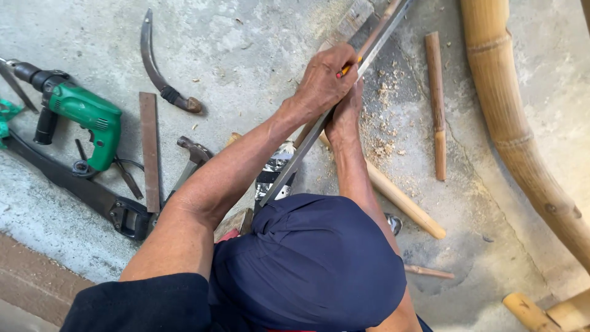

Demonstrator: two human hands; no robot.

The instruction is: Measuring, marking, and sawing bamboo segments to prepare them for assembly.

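My left hand (322, 80) reaches in from the lower left and is shut on an orange pencil (347, 67), its tip against a long metal straightedge (289, 169). The straightedge runs diagonally from the centre to the top edge. My right hand (345, 114) lies just below the left, fingers closed on the straightedge and pressing it down. A pale bamboo stick (405, 206) lies under both and slants to the lower right. A rounded dark blue cloth shape (307, 264) fills the lower middle and hides what is under it.
A concrete floor holds tools at left: a green electric drill (86, 117), a sickle (160, 67), a flat metal bar (150, 154), a hammer (193, 154), a black-handled saw (123, 215). A thick bamboo pole (510, 123) curves down the right. A short stick (436, 104) lies by sawdust (387, 104).
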